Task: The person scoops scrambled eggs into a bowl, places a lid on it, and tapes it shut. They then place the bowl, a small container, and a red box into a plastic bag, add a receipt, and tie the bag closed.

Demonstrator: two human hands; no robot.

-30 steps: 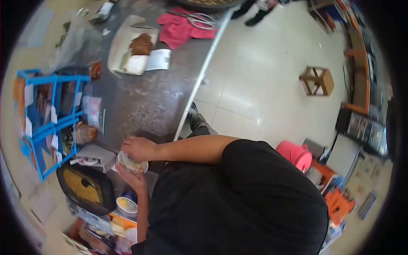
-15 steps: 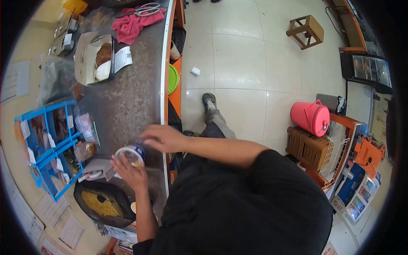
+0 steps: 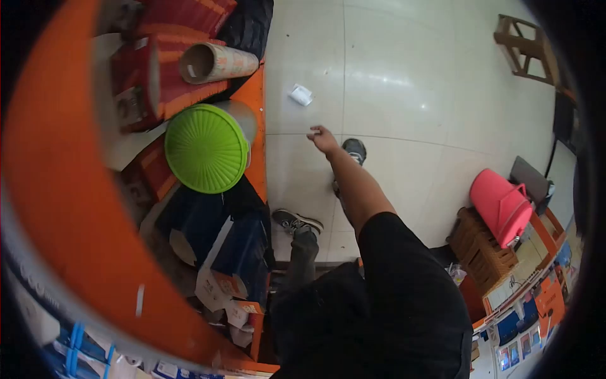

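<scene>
Pale floor tiles [image 3: 404, 95] fill the background, with an orange bench edge [image 3: 63, 208] curving along one side. The right hand [image 3: 323, 139] is extended over the floor, its grip released, fingers loosely spread and grasping nothing. A small white scrap [image 3: 301, 95] lies on the floor just beyond the right hand, apart from it. A green round lid [image 3: 206, 148] is seen beneath the bench, near a cardboard tube [image 3: 218, 62]. A pink bucket [image 3: 502, 205] stands well apart from the right hand. The left hand is out of view.
</scene>
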